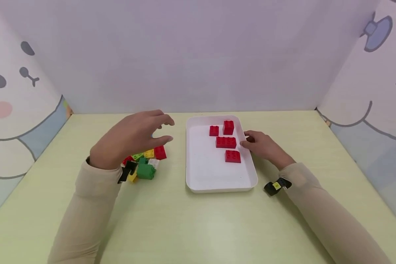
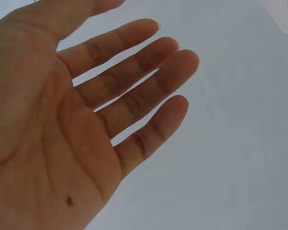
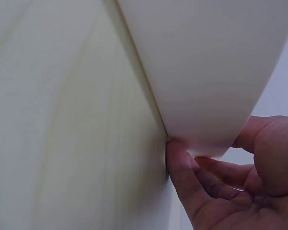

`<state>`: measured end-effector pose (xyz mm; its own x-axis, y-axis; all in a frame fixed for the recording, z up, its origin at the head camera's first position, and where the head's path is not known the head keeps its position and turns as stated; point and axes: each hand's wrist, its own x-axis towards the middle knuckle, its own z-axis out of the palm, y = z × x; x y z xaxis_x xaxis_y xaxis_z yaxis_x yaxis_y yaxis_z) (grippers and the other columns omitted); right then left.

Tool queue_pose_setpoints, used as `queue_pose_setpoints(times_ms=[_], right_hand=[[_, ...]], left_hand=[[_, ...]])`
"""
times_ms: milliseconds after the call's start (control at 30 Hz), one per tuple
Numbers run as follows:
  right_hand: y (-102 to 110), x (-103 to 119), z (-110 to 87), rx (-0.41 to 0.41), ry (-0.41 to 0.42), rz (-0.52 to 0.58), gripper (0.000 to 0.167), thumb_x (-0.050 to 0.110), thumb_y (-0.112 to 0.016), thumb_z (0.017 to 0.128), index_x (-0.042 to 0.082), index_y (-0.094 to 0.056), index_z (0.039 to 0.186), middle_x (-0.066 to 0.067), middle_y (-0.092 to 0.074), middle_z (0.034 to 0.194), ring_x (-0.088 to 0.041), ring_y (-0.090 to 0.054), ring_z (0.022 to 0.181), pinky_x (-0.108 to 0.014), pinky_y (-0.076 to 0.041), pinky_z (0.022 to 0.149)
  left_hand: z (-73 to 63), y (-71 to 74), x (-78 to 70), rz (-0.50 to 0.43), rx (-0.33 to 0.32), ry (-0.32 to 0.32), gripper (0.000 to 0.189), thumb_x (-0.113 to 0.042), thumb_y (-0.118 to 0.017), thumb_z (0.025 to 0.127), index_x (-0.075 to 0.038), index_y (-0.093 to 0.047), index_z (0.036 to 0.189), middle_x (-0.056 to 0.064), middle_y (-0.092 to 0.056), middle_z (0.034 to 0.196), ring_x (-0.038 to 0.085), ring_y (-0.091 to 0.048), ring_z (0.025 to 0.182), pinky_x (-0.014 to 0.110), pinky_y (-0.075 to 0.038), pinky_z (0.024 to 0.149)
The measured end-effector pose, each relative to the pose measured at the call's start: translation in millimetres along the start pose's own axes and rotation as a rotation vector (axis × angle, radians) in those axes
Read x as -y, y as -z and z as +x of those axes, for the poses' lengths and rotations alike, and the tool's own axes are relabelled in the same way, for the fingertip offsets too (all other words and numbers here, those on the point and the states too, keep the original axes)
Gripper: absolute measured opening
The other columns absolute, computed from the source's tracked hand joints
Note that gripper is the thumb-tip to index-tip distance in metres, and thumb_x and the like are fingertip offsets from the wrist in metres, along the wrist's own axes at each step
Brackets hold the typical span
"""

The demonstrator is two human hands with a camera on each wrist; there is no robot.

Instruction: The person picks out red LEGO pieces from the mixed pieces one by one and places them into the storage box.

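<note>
With its fingers spread loosely, my left hand (image 1: 130,135) hovers over a heap of toy building bricks; its bare palm and separated fingers (image 2: 149,108) show in the left wrist view. From under it peek a green brick (image 1: 146,171), a red brick (image 1: 160,152) and a yellow brick (image 1: 149,153); the hand hides part of the heap. My right hand (image 1: 265,147) grips the right side of a white tray (image 1: 201,172), thumb at the rim and fingertips against the outer wall (image 3: 206,72). Inside the tray lie several red bricks (image 1: 226,142), all toward its right side.
A pale yellow-green table (image 1: 171,227) carries everything. Behind it rises a plain light wall (image 1: 198,58), with cartoon-printed panels (image 1: 10,88) at both sides. Each wrist wears a dark strap, the right one (image 1: 277,185) bearing a yellow mark.
</note>
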<state>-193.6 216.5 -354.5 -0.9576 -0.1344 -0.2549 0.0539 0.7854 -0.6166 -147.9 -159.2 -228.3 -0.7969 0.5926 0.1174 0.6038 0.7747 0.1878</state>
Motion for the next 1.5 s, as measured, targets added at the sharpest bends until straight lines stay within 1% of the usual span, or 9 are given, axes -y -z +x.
queue_pose_setpoints(times_ms=[200, 400, 467, 667, 833, 1067, 1233, 1367, 1500], right_hand=[[-1, 2, -0.4, -0.009, 0.008, 0.001, 0.057, 0.03, -0.056, 0.103, 0.003, -0.041, 0.151, -0.024, -0.05, 0.141, -0.04, -0.051, 0.122, -0.056, -0.046, 0.102], [0, 3, -2.3, 0.002, -0.005, -0.004, 0.057, 0.031, -0.055, 0.104, 0.003, -0.04, 0.151, -0.024, -0.049, 0.143, -0.04, -0.05, 0.123, -0.057, -0.046, 0.103], [0, 4, -2.9, 0.006, -0.008, -0.001, 0.058, 0.031, -0.055, 0.104, 0.003, -0.04, 0.152, -0.025, -0.048, 0.143, -0.041, -0.049, 0.124, -0.057, -0.045, 0.103], [0, 3, -1.3, 0.014, -0.01, 0.001, 0.059, 0.031, -0.055, 0.104, 0.003, -0.039, 0.153, -0.025, -0.048, 0.144, -0.041, -0.049, 0.125, -0.057, -0.045, 0.104], [2, 2, -0.2, 0.019, -0.011, -0.015, 0.059, 0.032, -0.054, 0.104, 0.003, -0.038, 0.153, -0.025, -0.048, 0.144, -0.041, -0.049, 0.125, -0.058, -0.045, 0.103], [2, 0, 0.4, 0.026, -0.017, -0.001, 0.06, 0.033, -0.055, 0.104, 0.004, -0.038, 0.153, -0.025, -0.047, 0.145, -0.042, -0.047, 0.126, -0.06, -0.043, 0.104], [1, 0, 0.6, 0.025, -0.009, 0.006, 0.061, 0.034, -0.056, 0.103, 0.004, -0.038, 0.153, -0.025, -0.047, 0.145, -0.042, -0.047, 0.126, -0.06, -0.043, 0.104], [0, 0, 1.3, 0.027, -0.013, 0.004, 0.061, 0.033, -0.055, 0.104, 0.004, -0.038, 0.153, -0.025, -0.046, 0.145, -0.042, -0.047, 0.126, -0.06, -0.043, 0.104], [0, 0, 1.6, 0.026, -0.013, 0.006, 0.06, 0.033, -0.055, 0.104, 0.003, -0.038, 0.153, -0.025, -0.046, 0.145, -0.042, -0.048, 0.126, -0.06, -0.043, 0.104]], left_hand=[[0.3, 0.8, -0.2, 0.024, 0.032, 0.023, 0.035, -0.027, -0.075, 0.094, -0.015, -0.067, 0.126, 0.0, -0.065, 0.114, 0.018, -0.064, 0.098, 0.039, -0.053, 0.087], [-5.9, 8.8, 5.6, 0.012, 0.038, 0.056, 0.034, -0.025, -0.073, 0.095, -0.013, -0.066, 0.126, 0.002, -0.066, 0.115, 0.021, -0.064, 0.102, 0.042, -0.053, 0.089], [-10.6, 11.2, 10.4, 0.006, 0.046, 0.072, 0.034, -0.026, -0.072, 0.096, -0.013, -0.066, 0.127, 0.003, -0.065, 0.117, 0.022, -0.064, 0.103, 0.044, -0.053, 0.09], [-29.8, 12.5, 33.6, 0.002, 0.104, 0.182, 0.039, -0.03, -0.07, 0.097, -0.013, -0.064, 0.131, 0.006, -0.065, 0.124, 0.026, -0.062, 0.108, 0.051, -0.052, 0.093], [-38.1, 10.8, 46.8, 0.003, 0.108, 0.198, 0.037, -0.029, -0.07, 0.097, -0.011, -0.064, 0.13, 0.008, -0.065, 0.124, 0.028, -0.063, 0.107, 0.052, -0.052, 0.09], [-35.5, 11.7, 50.9, -0.004, 0.12, 0.192, 0.039, -0.027, -0.07, 0.097, -0.009, -0.064, 0.132, 0.011, -0.065, 0.128, 0.029, -0.063, 0.109, 0.053, -0.052, 0.092], [-31.6, 6.8, 56.5, -0.014, 0.126, 0.191, 0.04, -0.026, -0.07, 0.097, -0.009, -0.064, 0.132, 0.012, -0.065, 0.127, 0.03, -0.062, 0.11, 0.052, -0.052, 0.092], [-28.1, 2.5, 65.4, -0.028, 0.138, 0.195, 0.038, -0.026, -0.07, 0.097, -0.009, -0.064, 0.131, 0.011, -0.066, 0.125, 0.03, -0.062, 0.11, 0.052, -0.052, 0.092], [-23.0, -4.9, 79.8, -0.022, 0.147, 0.216, 0.035, -0.022, -0.07, 0.097, -0.007, -0.065, 0.128, 0.012, -0.067, 0.121, 0.03, -0.062, 0.11, 0.052, -0.053, 0.092]])
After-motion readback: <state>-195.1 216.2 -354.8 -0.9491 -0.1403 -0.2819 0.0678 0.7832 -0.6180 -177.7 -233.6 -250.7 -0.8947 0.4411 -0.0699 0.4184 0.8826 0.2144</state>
